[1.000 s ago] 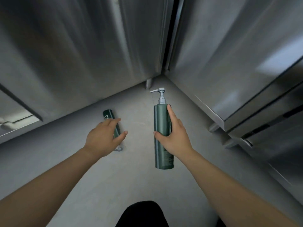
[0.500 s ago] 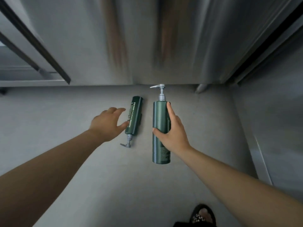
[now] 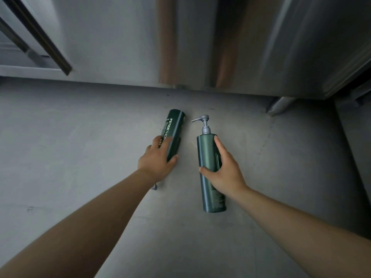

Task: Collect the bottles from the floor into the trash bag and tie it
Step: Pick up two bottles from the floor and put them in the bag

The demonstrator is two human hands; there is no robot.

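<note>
Two dark green pump bottles are in the head view. One green bottle with white lettering (image 3: 174, 131) lies on the grey floor, base pointing away, its grey pump tip peeking out below my wrist. My left hand (image 3: 157, 160) wraps around its lower half, fingers on one side and thumb on the other. My right hand (image 3: 224, 171) is closed around the middle of the second green bottle (image 3: 208, 157), held with its grey pump pointing away from me. No trash bag is in view.
Stainless steel cabinet fronts (image 3: 200, 41) rise just behind the bottles. A metal cabinet leg (image 3: 279, 106) stands at the right, with another steel unit along the right edge. A dark handle bar (image 3: 40, 37) runs at the upper left. Grey floor (image 3: 80, 137) spreads to the left.
My left hand has moved forward from open beside the lying bottle to closed around it. The view has shifted closer; the right hand keeps its bottle.
</note>
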